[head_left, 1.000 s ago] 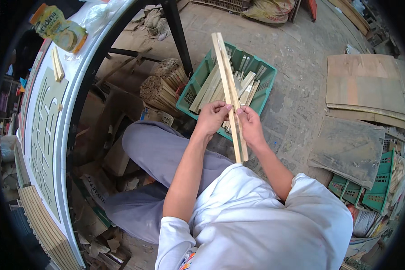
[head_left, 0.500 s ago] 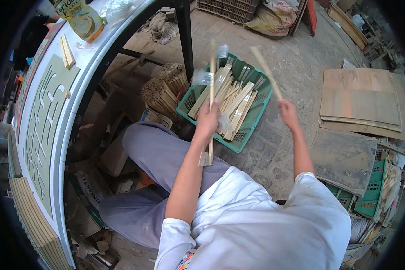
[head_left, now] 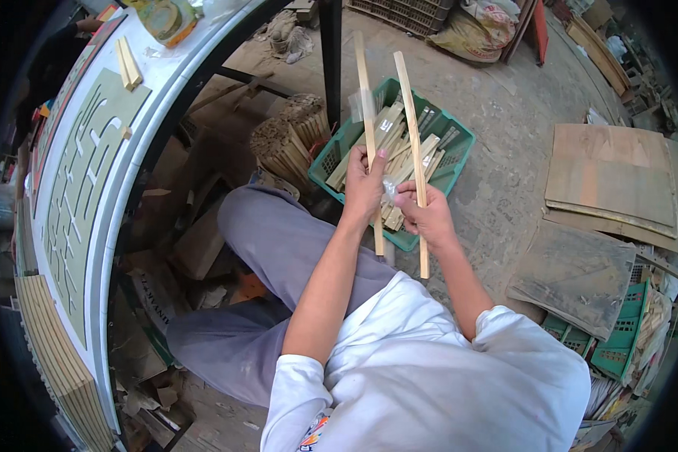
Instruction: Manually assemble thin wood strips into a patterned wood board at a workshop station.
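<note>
Over the crate, my left hand (head_left: 364, 184) is closed round a thin wooden strip (head_left: 364, 75) that stands nearly upright in the picture. A piece of clear plastic film (head_left: 360, 105) hangs at its upper part. Close beside, my right hand (head_left: 429, 218) grips a second wooden strip (head_left: 410, 113), slightly tilted. Between the two hands shows a crumpled bit of clear plastic (head_left: 389, 188), near the right fingertips; whether they pinch it I cannot tell. Beneath lies a green plastic crate (head_left: 459, 162) holding many wooden strips (head_left: 388, 124), some with clear tape on them.
Bundled wooden sticks (head_left: 290, 135) stand left of the crate. A white-edged table (head_left: 139, 124) curves along the left, bearing a grey slotted board (head_left: 117, 113), two short strips (head_left: 128, 64) and stacked grooved wood (head_left: 56, 339). Plywood sheets (head_left: 610, 173) lie at right on the floor.
My right hand has come in from the right, bringing its strip alongside the one in my left hand. The plastic film on the left strip has stopped swinging so blurrily. The view has shifted slightly.
</note>
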Tool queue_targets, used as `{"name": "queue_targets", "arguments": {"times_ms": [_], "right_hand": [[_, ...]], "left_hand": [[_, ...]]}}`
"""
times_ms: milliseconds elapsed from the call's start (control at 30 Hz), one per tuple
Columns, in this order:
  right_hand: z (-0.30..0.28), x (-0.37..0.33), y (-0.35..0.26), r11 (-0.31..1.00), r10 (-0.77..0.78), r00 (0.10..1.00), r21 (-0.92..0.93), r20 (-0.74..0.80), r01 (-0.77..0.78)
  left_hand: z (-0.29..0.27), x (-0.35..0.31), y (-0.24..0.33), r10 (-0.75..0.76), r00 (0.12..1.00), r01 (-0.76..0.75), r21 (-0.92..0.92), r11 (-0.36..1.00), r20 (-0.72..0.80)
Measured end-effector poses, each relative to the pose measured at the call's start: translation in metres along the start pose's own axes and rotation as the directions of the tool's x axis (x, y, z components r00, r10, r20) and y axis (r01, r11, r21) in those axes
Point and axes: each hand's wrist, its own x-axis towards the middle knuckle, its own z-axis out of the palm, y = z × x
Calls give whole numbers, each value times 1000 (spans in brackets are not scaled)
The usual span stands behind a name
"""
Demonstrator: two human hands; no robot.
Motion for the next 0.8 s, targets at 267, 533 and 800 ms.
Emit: {"name": "queue_targets", "arguments": {"times_ms": [267, 533, 800], "right_hand": [[18, 4, -10, 992, 37, 998, -120, -46, -42], [-14, 27, -1, 999, -45, 995, 23, -90, 48], [-98, 50, -37, 967, -250, 881, -61, -401, 247]], "left_hand": [[-7, -3, 15, -59, 997, 58, -7, 998, -50], [-8, -4, 19, -257, 965, 261, -89, 961, 53], [-11, -4, 21, -293, 946, 302, -44, 952, 139]]}}
